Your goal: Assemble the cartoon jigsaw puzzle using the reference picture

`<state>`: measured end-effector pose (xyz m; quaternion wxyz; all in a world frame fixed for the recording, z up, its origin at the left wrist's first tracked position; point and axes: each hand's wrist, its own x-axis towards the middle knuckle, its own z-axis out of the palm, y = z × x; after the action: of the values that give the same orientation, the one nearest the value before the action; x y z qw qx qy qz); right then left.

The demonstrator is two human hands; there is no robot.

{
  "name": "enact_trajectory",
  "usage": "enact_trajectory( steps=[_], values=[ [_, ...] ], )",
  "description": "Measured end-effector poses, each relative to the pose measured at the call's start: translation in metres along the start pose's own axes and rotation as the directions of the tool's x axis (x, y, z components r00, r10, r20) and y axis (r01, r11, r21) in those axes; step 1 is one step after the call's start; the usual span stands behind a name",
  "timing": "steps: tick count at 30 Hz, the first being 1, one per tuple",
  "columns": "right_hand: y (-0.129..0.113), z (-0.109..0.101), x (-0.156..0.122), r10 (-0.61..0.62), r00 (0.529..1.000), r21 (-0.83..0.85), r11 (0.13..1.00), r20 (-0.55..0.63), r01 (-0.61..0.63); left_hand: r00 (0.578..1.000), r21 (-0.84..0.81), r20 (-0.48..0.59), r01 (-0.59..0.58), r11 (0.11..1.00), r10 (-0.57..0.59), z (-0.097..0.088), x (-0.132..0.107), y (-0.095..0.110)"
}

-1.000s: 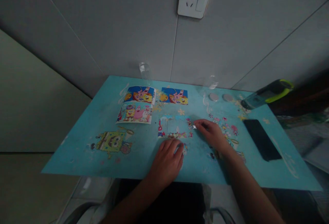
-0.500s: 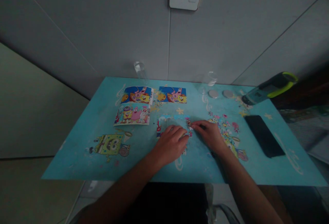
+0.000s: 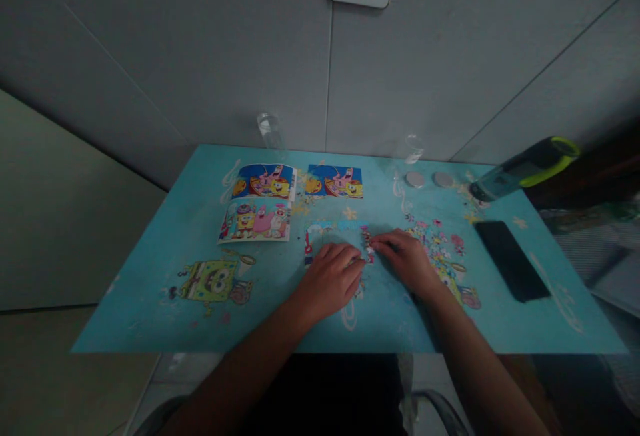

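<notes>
On the table (image 3: 150, 316), the left hand (image 3: 334, 277) has reached the puzzle border (image 3: 343, 225).

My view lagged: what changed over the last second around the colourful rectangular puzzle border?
The left hand moved forward, now over the near side of the puzzle border. The right hand moved left to its right side; whether it has released the small white piece is unclear. The black rectangular phone and glossy multicoloured picture sheet stayed put.
</notes>
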<state>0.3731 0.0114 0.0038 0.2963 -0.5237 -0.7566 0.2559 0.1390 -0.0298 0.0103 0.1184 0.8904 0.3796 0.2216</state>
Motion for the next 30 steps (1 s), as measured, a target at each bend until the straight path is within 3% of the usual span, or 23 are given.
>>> enact_trajectory(
  steps=[9,16,22,30],
  values=[
    [0.011,-0.002,-0.001,0.020,0.995,0.012,1.000,-0.096,-0.019,0.994,-0.018,0.072,-0.085,0.996,0.086,0.008,0.000,0.004],
    [0.008,-0.006,-0.006,-0.026,0.997,0.032,0.999,-0.073,0.029,0.993,-0.023,0.087,-0.081,0.996,0.083,0.005,0.001,0.004],
    [0.002,-0.005,-0.008,0.156,0.976,0.148,0.980,-0.150,-0.134,0.993,-0.028,0.081,-0.084,0.996,0.086,0.005,0.002,0.005],
    [-0.010,-0.010,-0.008,0.337,0.940,0.287,0.907,-0.053,-0.308,0.993,-0.031,0.080,-0.083,0.996,0.085,0.005,0.002,0.005]
  ],
)
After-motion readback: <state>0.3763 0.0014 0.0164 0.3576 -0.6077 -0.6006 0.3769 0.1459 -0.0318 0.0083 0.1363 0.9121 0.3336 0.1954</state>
